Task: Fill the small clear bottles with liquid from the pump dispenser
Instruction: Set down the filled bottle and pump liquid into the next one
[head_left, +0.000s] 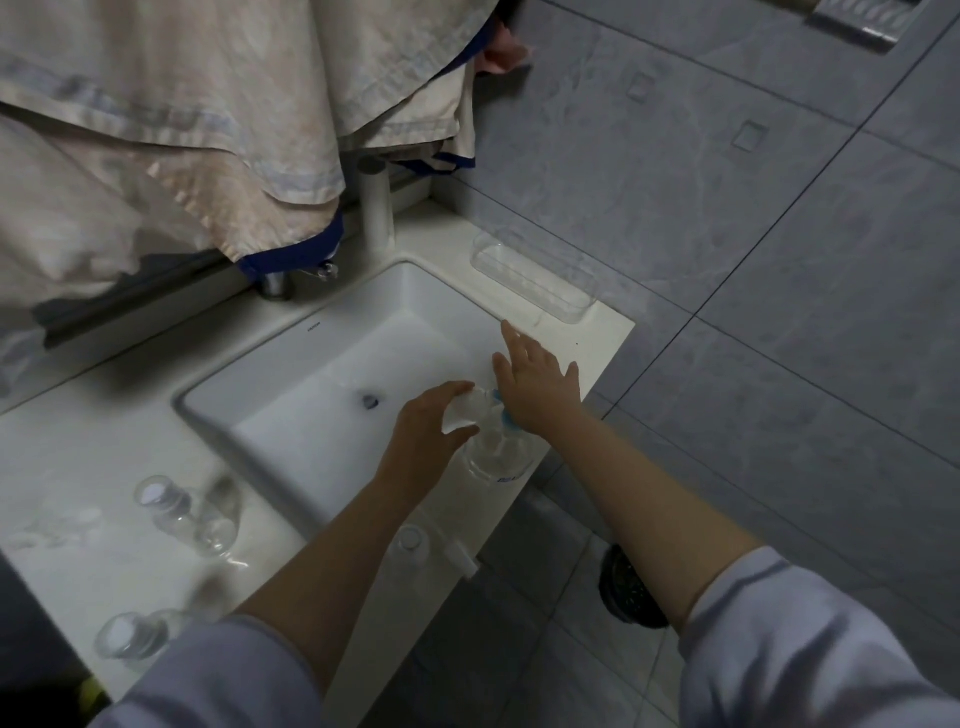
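head view: left grip (426, 423) around small bottle (464, 410), right grip (535, 382) flat, released, on pump dispenser (493, 449)

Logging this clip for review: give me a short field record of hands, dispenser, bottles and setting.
setting: white counter with sink, grey tiled wall
left hand: grip on a small clear bottle held at the spout
right hand: flat, pressing the blue pump head
pump dispenser: clear, at the counter's front edge
other small bottles: several on the counter left of the sink, blurred
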